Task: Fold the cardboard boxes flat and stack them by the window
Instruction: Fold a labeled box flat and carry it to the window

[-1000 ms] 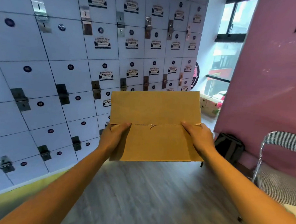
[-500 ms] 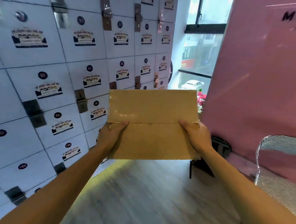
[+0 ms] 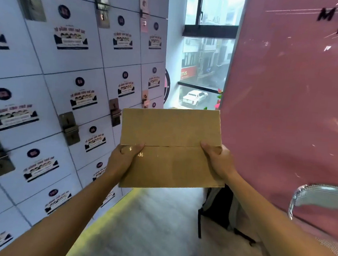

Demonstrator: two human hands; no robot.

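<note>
Both hands (image 3: 171,162) grip one flattened cardboard box (image 3: 171,136) by its side edges.

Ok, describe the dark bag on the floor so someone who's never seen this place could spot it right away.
Start at the big pink wall on the right and follow its base down to the floor. The dark bag stands there, just below the flattened cardboard box held up in both hands. It is the only black thing on the pale floor, left of the mesh chair.

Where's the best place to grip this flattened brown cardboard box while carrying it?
Probably the two short side edges of the flattened brown cardboard box, one from each side, near the middle seam. It is wide, thin and level; the left hand and right hand already pinch there.
</note>
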